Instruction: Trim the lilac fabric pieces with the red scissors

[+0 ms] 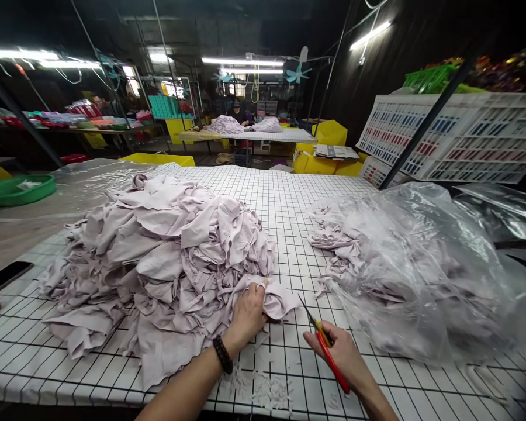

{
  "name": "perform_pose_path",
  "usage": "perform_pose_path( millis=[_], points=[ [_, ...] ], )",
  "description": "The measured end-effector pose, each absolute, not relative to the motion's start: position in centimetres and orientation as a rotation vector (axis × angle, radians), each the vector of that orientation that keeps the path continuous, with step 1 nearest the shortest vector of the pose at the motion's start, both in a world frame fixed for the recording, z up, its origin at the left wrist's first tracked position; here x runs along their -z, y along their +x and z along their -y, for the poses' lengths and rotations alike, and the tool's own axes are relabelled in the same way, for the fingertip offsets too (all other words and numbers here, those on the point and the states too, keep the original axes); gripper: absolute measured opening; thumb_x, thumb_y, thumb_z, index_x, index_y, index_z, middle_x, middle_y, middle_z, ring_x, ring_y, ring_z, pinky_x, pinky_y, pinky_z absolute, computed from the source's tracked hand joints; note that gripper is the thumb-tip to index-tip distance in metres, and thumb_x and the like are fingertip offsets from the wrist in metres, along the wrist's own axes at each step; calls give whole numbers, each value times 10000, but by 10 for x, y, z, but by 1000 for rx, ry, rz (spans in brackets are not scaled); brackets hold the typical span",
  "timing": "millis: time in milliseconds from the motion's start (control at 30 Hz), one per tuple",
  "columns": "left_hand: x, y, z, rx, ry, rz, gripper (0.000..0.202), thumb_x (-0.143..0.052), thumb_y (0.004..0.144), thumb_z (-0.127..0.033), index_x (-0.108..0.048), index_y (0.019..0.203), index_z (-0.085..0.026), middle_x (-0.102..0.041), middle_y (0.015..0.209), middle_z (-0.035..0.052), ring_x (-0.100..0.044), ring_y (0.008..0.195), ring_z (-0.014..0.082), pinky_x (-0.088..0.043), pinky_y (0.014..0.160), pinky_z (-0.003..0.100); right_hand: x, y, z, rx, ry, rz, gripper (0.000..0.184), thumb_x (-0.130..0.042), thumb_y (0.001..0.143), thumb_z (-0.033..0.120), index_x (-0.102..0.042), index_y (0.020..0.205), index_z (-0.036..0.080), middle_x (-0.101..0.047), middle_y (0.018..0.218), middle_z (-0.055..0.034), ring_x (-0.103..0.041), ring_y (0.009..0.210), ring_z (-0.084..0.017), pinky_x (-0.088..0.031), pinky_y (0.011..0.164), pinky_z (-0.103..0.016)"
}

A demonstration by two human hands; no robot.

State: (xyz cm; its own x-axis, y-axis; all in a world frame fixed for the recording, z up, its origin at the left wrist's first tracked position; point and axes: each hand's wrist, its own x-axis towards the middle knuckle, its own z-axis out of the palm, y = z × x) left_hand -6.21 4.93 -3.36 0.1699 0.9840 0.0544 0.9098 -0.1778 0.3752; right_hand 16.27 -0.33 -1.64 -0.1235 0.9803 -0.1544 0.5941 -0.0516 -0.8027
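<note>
My left hand (249,310), with a dark beaded bracelet on its wrist, is closed on a pale pink fabric piece (281,300) at the right edge of a big crumpled pile (170,234) of the same cloth. In my right hand (339,351) are small scissors (331,356) with red and yellow handles. Their dark blades point up and left, close to the right end of the held piece. Small fabric scraps (272,390) lie on the table below my hands.
A clear plastic bag (421,263) with more pink cloth lies on the right of the grid-patterned tablecloth (289,234). On the left are a phone (6,276) and a green tray (21,190). White crates (456,134) stand back right. Another person (236,111) sits at a far table.
</note>
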Motion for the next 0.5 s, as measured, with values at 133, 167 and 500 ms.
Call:
perform_pose_path(
  millis=[133, 167, 500],
  points=[
    [14, -66, -88, -358, 2230, -1804, 240, -514, 754, -35, -611, 944, -145, -616, 910, 95, -604, 708, 187, -444, 622, 273, 32, 162, 11, -991, -1741, 1661, 444, -572, 730, 554, -319, 589, 218, -308, 560, 56, -297, 533, -112, -264, 498, -234],
    [3, -68, -97, -402, 2236, -1813, 186, -504, 771, -43, -609, 889, -142, -620, 884, 90, -601, 693, 179, -441, 612, 265, 36, 161, 12, -981, -1756, 1632, 449, -565, 723, 571, -324, 586, 217, -310, 556, 55, -296, 529, -112, -261, 495, -234],
    [-178, -155, -213, -729, 2083, -2518, 353, -347, 923, -271, -481, 1213, -120, -497, 1216, 194, -565, 1010, 307, -444, 799, 388, 54, 164, 18, -1049, -1811, 1541, 459, -544, 696, 613, -337, 586, 218, -340, 559, 49, -345, 549, -126, -306, 518, -234]
  ],
)
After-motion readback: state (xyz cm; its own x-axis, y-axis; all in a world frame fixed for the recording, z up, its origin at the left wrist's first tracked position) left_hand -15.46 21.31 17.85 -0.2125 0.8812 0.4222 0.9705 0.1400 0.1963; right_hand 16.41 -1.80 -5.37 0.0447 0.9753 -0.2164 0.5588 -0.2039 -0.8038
